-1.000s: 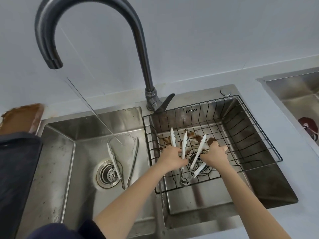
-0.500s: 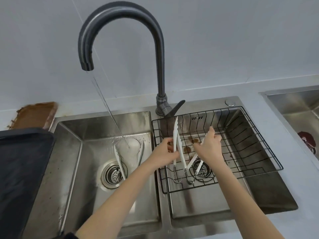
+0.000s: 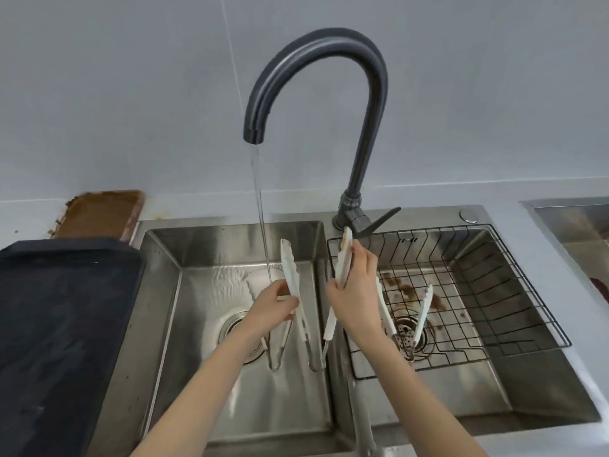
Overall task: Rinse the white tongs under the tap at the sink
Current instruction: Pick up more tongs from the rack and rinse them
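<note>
Starting at the left edge, a dark tray (image 3: 62,324) lies on the counter with a brown-stained board (image 3: 99,212) behind it. Next comes the left basin (image 3: 204,374) of the steel sink, where the tap (image 3: 316,77) sends a thin stream (image 3: 260,209) down onto the basin floor. The left hand (image 3: 272,308) hovers over the drain there, its fingers pinched around one arm of the white tongs (image 3: 291,275). That arm points up and away, just beside the stream and seemingly not yet in it. The right hand (image 3: 354,291), at the divider between the basins, clasps the other arm (image 3: 344,258), which shows a brownish smear near its tip. The tongs are thus spread wide, their metal hinge hanging low over the left basin. Another pair may lie on the basin floor under the left hand, though it is largely hidden. Further right, a black wire rack (image 3: 494,275) sits in the right basin with a second pair of white tongs (image 3: 421,315) lying in it over the drain, brown stains around it.

The risks, as I judge them: wet plastic held only by fingertips could slip and drop into the basin. Forcing the arms wider might strain the hinge. Water hitting the angled arm may also splash outward, and the soiled tip could miss the narrow stream.
</note>
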Demonstrator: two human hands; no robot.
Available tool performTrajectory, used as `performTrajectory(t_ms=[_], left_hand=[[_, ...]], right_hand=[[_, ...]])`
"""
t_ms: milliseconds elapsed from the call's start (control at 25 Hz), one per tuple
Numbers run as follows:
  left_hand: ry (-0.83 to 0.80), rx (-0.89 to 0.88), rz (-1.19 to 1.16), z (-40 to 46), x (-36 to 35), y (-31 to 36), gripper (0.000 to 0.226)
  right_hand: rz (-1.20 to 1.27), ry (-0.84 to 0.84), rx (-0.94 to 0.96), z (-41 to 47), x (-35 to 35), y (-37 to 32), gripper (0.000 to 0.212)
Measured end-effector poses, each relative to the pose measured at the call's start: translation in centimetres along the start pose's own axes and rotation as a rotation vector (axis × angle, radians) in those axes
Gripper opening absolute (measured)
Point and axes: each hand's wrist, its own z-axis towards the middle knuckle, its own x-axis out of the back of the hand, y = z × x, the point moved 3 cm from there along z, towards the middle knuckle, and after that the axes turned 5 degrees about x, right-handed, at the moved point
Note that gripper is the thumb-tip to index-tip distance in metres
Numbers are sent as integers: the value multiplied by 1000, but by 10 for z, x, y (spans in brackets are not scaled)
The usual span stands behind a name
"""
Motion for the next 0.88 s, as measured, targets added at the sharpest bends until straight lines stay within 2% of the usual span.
performTrajectory(t_ms=[160,360,560,680,800,880], left_hand=[[46,3,-247,14,20,0,29],[178,-22,-318,41,40,13,29],[166,-73,-309,56,43,18,37],[55,-78,-480,60,44,24,35],[-30,-87,-453,63,45,32,36],[6,-101,-376,61,43,39,30]], right_hand=[[-3,-41,5,3,-23,-13,69],[31,-58,-40,11,-37,-15,76],[57,-87,-104,16,-46,-3,81],[103,-84,-163,20,-52,9,83],[170,-112,-201,25,-56,12,68],[206,-151,-196,27,-57,10,60]])
